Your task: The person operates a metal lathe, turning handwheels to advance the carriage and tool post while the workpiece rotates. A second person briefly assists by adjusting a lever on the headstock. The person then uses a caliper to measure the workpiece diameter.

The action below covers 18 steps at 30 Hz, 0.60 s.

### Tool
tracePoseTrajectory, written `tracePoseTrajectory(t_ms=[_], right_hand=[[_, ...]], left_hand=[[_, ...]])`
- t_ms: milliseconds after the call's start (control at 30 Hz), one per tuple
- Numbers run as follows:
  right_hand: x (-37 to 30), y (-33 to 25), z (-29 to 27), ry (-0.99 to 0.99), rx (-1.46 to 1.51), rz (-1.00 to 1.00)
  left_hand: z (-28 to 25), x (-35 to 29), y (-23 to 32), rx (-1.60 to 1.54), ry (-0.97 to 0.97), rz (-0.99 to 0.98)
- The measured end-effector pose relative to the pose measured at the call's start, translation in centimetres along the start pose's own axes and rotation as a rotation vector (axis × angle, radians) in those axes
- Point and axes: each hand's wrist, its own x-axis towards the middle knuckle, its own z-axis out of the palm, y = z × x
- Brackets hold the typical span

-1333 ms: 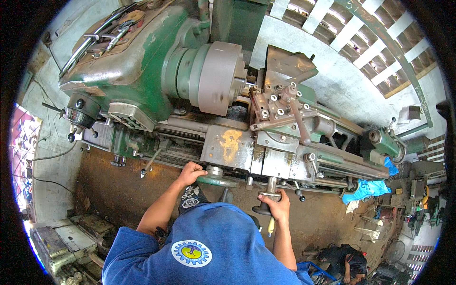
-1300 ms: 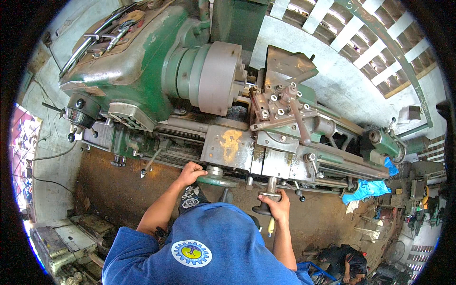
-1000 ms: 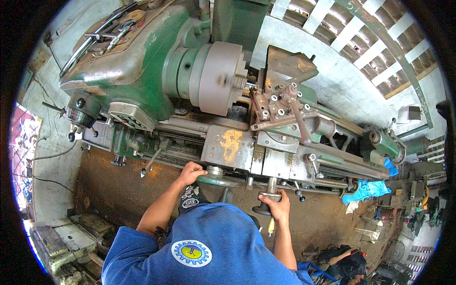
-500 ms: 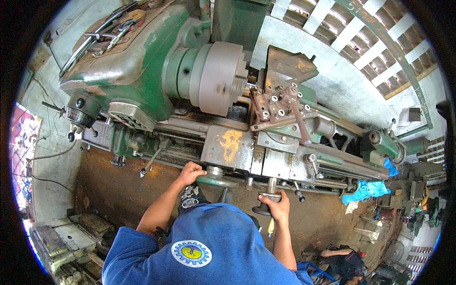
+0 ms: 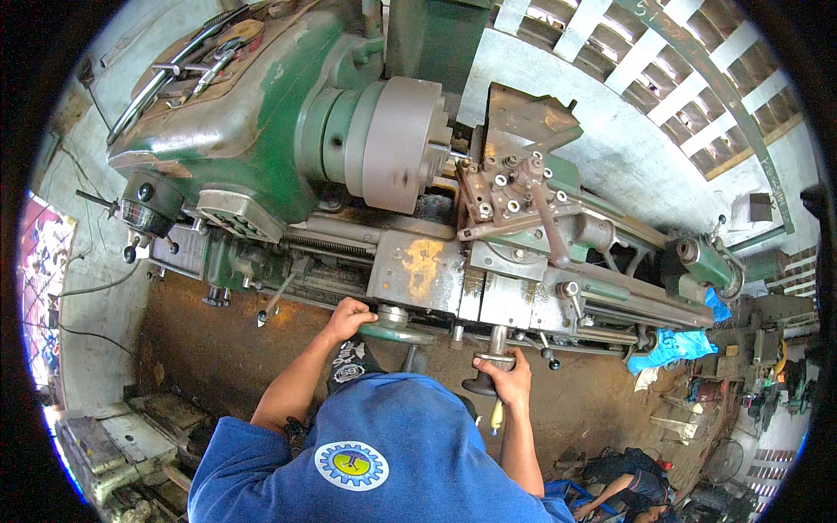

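At the front of a green metal lathe, my left hand (image 5: 350, 319) is closed on the left rim of the green carriage handwheel (image 5: 394, 333). My right hand (image 5: 510, 380) grips the smaller cross-slide handwheel (image 5: 480, 384), whose pale yellow handle (image 5: 497, 415) hangs down beside it. Above my hands sits the tool post (image 5: 523, 193) with several bolts and a long clamping lever (image 5: 547, 228). To its left is the large grey chuck (image 5: 403, 144), its jaws facing the tool post. The cutting point between them is hard to make out.
Loose wrenches and tools (image 5: 209, 74) lie on the headstock top. Control levers (image 5: 272, 301) stick out along the front. The tailstock (image 5: 704, 261) stands at the right end, near a blue plastic sheet (image 5: 671, 349). Another person (image 5: 632, 484) crouches at lower right.
Both hands stay on their handwheels with hardly any movement. Dark marks on the chuck sit differently, so it has turned. The other person at lower right has shifted and now reaches down with an arm.
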Motion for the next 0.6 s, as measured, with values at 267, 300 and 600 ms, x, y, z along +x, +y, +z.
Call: tracePoseTrajectory(t_ms=[267, 300, 600], right_hand=[[0.1, 0.2, 0.0, -0.004, 0.02, -0.015], [0.1, 0.2, 0.0, 0.002, -0.001, -0.013], [0.1, 0.3, 0.0, 0.013, 0.006, -0.026]], left_hand=[[0.1, -0.1, 0.0, -0.008, 0.021, -0.01], [0.1, -0.2, 0.2, -0.002, 0.02, -0.02], [-0.1, -0.3, 0.9, 0.026, 0.026, -0.045]])
